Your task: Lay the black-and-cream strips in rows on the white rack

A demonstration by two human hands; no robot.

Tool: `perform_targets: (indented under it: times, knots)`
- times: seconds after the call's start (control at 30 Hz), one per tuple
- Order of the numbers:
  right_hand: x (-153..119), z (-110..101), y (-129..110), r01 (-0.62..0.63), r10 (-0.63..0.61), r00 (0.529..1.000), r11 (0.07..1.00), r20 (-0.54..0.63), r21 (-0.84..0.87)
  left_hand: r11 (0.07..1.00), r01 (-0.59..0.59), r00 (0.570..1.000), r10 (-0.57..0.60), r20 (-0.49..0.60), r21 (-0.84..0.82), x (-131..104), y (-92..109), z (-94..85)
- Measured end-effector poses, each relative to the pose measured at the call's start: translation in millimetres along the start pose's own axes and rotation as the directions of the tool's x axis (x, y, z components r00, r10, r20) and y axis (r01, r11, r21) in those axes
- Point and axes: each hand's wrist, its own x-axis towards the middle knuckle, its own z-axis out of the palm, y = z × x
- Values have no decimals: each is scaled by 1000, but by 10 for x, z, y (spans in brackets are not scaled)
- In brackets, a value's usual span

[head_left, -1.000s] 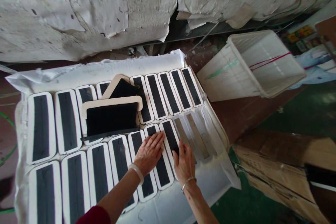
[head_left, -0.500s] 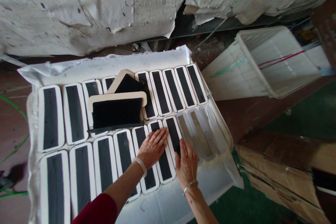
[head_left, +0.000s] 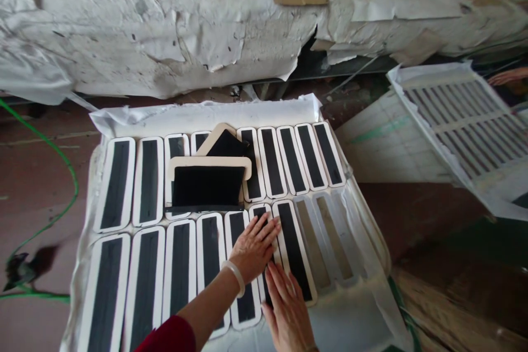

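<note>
Rows of rounded, white-edged panels with black centre strips, such as this one (head_left: 296,247), lie side by side on a cloth-lined tray (head_left: 350,316). My left hand (head_left: 254,247) rests on the panels in the near row, its fingers stretched out and pressed lightly down. Close beside it, nearer to me, my right hand (head_left: 287,305) lies with fingers extended on the same row. Neither hand grips anything. On top of the far row sit a loose cream-edged piece with a black flap (head_left: 208,186) and, behind it, a tilted similar piece (head_left: 225,140).
Grey-brown strips (head_left: 330,231) show through the lining right of the near row. A pale bin (head_left: 371,143) stands at the right, with a second slotted, cloth-edged tray (head_left: 474,121) over it. Another person's hand (head_left: 509,76) appears there. A green hose (head_left: 68,165) curves at left.
My right hand has come back toward me and left, onto the panels close to my left hand. A second tray now covers the bin's opening. The view has shifted.
</note>
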Motion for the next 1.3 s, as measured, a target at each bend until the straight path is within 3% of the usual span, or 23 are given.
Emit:
perform_targets:
  times: [0.07, 0.17, 0.27, 0.37, 0.43, 0.53, 0.67, 0.77, 0.87, 0.9, 0.93, 0.97, 1.07, 1.1, 1.13, 1.2, 1.3]
  knots:
    - [61, -44, 51, 31, -27, 996, 998, -81, 53, 997, -6, 1000, 6, -6, -77, -4, -35, -71]
    - [342, -204, 61, -14, 53, 980, 980, -191, 199, 973, 10, 998, -24, -58, -230, -34, -101, -209]
    - [882, -433, -35, -38, 129, 961, 938, -244, 345, 948, 21, 983, -77, -164, -318, -136, -189, -362]
    - [1595, -615, -153, -22, 143, 953, 912, -267, 410, 929, 97, 938, -205, -280, -356, -332, -320, -526]
    - [2104, -670, -204, -25, 118, 961, 938, -249, 347, 908, 174, 887, -312, -340, -381, -496, -430, -639]
    - [2810, -661, -243, -6, 22, 994, 990, -109, 141, 860, 289, 798, -459, -391, -420, -736, -599, -785]
    - [3421, -589, -288, 28, -29, 999, 997, 17, 67, 775, 429, 667, -618, -416, -463, -954, -806, -883]
    - [3540, -614, -350, 47, -50, 997, 998, 59, 50, 704, 477, 571, -703, -424, -526, -1041, -989, -926]
    - [3366, -755, -468, 116, -118, 993, 989, 20, 90, 621, 508, 439, -783, -440, -597, -1121, -1201, -1054]
    - [3253, -821, -519, 136, -135, 991, 985, -13, 107, 605, 508, 415, -796, -441, -613, -1152, -1264, -1131]
    - [3117, -891, -573, 149, -144, 988, 981, -55, 122, 605, 494, 431, -794, -428, -625, -1183, -1313, -1226]
    - [2966, -961, -626, 158, -145, 984, 979, -98, 132, 622, 462, 493, -773, -400, -632, -1212, -1344, -1336]
    - [2470, -1133, -734, 181, -142, 959, 973, -244, 147, 736, 292, 821, -521, -235, -611, -1255, -1286, -1703]
    - [2306, -1169, -741, 189, -132, 942, 968, -307, 163, 784, 242, 891, -413, -190, -572, -1254, -1214, -1810]
    - [2146, -1192, -733, 191, -111, 923, 963, -368, 188, 824, 198, 930, -329, -163, -531, -1249, -1122, -1898]
    - [1838, -1208, -677, 143, -11, 893, 955, -450, 261, 883, 102, 971, -189, -147, -458, -1236, -895, -1998]
    - [1389, -1196, -568, -122, 337, 860, 865, -384, 486, 937, 22, 981, -87, -174, -348, -1234, -527, -1955]
